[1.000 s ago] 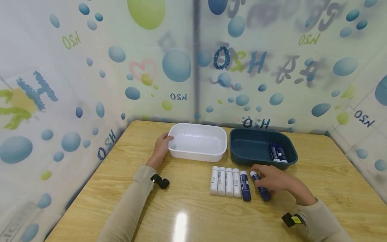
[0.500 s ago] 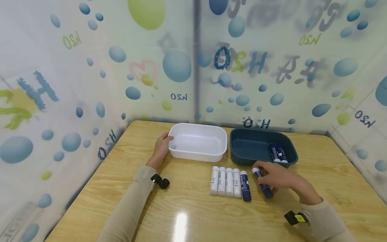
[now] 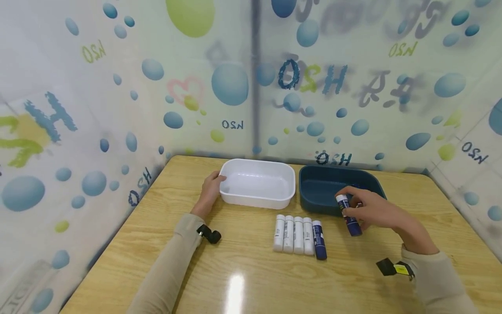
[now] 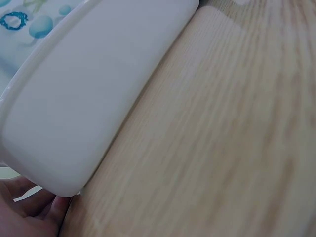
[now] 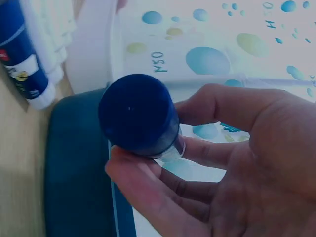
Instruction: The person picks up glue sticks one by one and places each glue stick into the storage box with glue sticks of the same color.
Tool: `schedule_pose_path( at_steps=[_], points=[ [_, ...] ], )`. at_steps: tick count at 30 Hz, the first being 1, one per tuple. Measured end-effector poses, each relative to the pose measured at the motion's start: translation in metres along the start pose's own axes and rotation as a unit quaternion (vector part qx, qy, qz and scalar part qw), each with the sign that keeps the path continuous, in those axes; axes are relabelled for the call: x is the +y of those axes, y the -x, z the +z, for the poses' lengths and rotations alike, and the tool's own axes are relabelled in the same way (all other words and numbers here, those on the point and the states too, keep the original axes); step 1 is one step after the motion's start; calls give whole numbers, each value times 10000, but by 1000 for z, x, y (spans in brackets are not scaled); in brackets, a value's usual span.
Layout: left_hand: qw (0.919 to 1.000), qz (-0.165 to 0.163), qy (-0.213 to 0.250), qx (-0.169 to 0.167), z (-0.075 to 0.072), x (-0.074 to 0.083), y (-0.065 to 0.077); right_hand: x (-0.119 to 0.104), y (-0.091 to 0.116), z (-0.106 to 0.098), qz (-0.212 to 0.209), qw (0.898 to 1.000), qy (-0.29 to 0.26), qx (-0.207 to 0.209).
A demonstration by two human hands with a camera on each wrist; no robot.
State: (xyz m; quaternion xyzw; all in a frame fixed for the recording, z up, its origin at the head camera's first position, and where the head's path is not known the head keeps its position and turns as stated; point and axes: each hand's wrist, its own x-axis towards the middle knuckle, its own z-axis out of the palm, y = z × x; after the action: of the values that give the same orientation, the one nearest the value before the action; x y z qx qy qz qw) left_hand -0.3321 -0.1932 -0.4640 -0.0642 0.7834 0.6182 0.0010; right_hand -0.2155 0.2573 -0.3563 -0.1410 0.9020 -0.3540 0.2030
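My right hand (image 3: 376, 211) pinches a dark blue glue stick (image 3: 352, 226) with a white end, tilted just above the front rim of the dark teal bin (image 3: 319, 206). In the right wrist view, thumb and fingers surround the blue end of that stick (image 5: 136, 113). At the left end of the white bin (image 3: 255, 202), my left hand (image 3: 209, 192) grips the rim, thumb over the edge. The left wrist view has the fingers of the left hand (image 4: 32, 210) at a corner of the bin. Glue sticks inside the teal bin are mostly hidden behind my right hand.
Several white glue sticks (image 3: 293, 234) lie side by side in front of the bins, with one blue glue stick (image 3: 319, 241) at their right end. The wooden table (image 3: 188, 274) meets a patterned curtain (image 3: 231, 131) at the back.
My right hand has lifted the blue glue stick off the table and carried it up toward the teal bin's front rim. The left hand keeps its hold on the white bin.
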Motion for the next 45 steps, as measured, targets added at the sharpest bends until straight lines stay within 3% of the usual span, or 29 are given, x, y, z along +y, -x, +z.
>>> schedule_pose_path(
  at_steps=[8,21,29,45],
  points=[
    [10000,-11,19,7,1,3,-1,-6,-19,-27,-104,9997,185,131],
    [9999,40,112,-5,-2,-1,-2,4,-60,-66,597,9947,788,-279],
    [9999,-10,145,18,0,-1,-2,23,-84,-57,918,9911,922,-288],
    [9998,13,173,18,0,-2,0,35,-96,-40,1087,9859,1268,-72]
  ],
)
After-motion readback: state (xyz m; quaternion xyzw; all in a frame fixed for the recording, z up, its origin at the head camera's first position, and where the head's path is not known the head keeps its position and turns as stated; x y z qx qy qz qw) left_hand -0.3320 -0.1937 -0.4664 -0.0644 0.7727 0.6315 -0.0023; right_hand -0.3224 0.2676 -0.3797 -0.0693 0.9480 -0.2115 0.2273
